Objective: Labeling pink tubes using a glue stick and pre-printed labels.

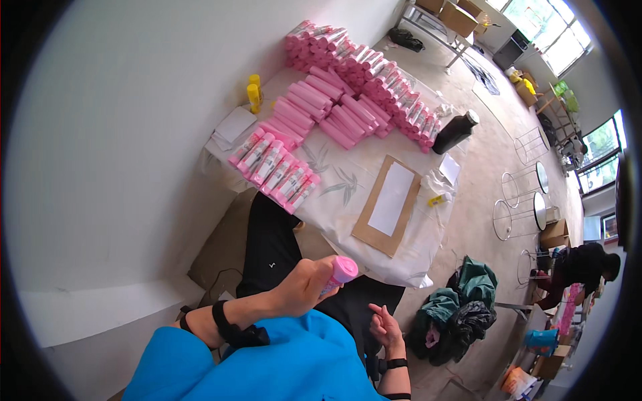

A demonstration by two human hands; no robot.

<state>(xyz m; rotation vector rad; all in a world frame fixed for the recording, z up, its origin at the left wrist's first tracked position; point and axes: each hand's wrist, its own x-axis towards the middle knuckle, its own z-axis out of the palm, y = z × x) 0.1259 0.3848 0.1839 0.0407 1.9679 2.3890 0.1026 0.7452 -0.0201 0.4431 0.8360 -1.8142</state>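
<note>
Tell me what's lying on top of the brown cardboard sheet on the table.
A white paper sheet lies on the cardboard, leaving a brown border all round. Whatever sits beneath the paper, or under the cardboard on the tablecloth, is covered.

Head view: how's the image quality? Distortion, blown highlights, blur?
Head view: strong fisheye, with a black rim around the frame and the table edges bowed; the windows at top right are blown out to white; light on the pink tubes is even and soft; the left hand holding a pink tube and the right hand look sharp, without obvious motion blur.
</note>
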